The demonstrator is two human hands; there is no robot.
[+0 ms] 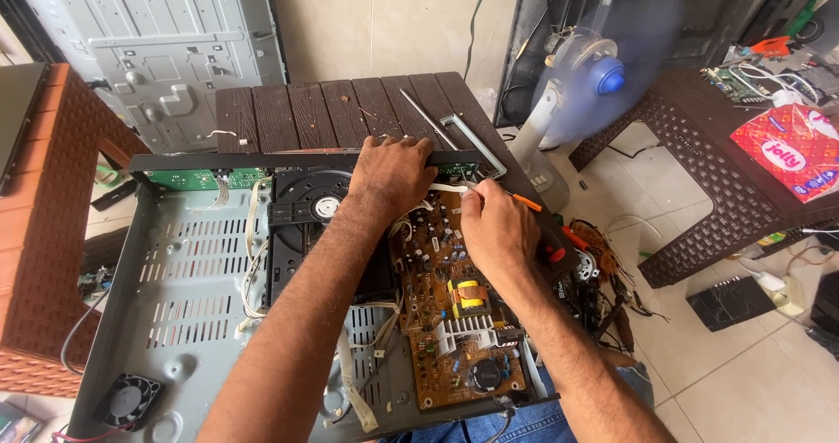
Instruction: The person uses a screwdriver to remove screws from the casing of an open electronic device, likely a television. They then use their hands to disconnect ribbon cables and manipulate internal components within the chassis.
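Observation:
An opened disc player chassis (175,286) lies on a dark slatted table (306,107). My left hand (391,174) rests on the chassis's black front panel (227,161), fingers curled over its top edge. My right hand (494,224) pinches an orange-handled tool (526,202) beside a white flat ribbon cable (447,187), over the brown circuit board (446,321). The black disc drive (308,207) sits left of my left forearm.
A blue fan (594,76) spins at the right behind the table. A brown woven table (699,146) holds a red packet (791,150) and circuit boards. A metal rod (428,120) and bracket (476,141) lie on the slats. A small black fan (128,399) sits at the bottom left.

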